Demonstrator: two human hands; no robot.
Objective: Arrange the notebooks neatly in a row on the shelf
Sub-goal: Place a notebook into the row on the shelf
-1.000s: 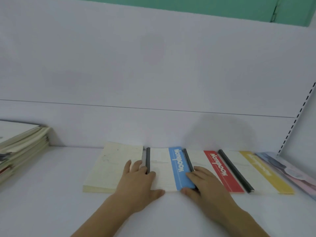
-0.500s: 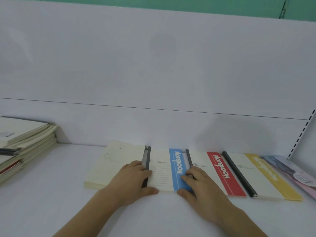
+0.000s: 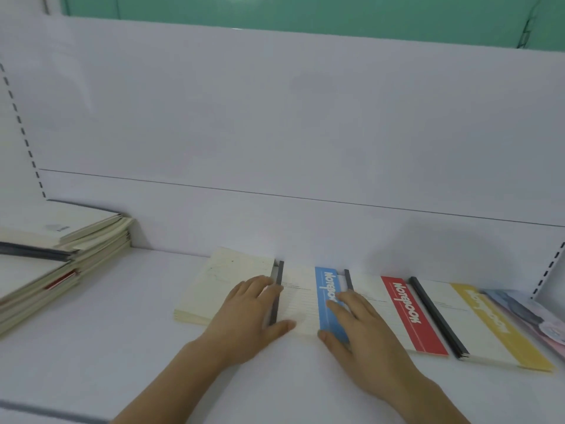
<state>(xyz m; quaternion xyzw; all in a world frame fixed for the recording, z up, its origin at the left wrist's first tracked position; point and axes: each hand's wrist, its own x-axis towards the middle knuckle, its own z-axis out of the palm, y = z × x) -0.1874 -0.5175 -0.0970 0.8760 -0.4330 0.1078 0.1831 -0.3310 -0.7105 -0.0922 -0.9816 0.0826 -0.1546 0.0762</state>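
Observation:
A row of flat notebooks lies along the back of the white shelf (image 3: 122,347): a cream notebook (image 3: 220,280), a blue-striped notebook (image 3: 305,301), a red-striped notebook (image 3: 403,313), a yellow-striped notebook (image 3: 489,325) and a pastel one (image 3: 532,316) at the far right. My left hand (image 3: 247,316) rests flat over the seam between the cream and blue-striped notebooks, thumb at the front edge. My right hand (image 3: 360,328) lies flat on the blue stripe and the red-striped notebook's black spine, fingers straight.
A loose stack of notebooks (image 3: 52,258) sits at the left end of the shelf against the back panel (image 3: 275,133). Slotted uprights stand at both sides. The shelf's front edge runs along the bottom left.
The camera view has swung slightly left and down. Both hands stay on the blue-striped notebook, shifted a little nearer its front edge.

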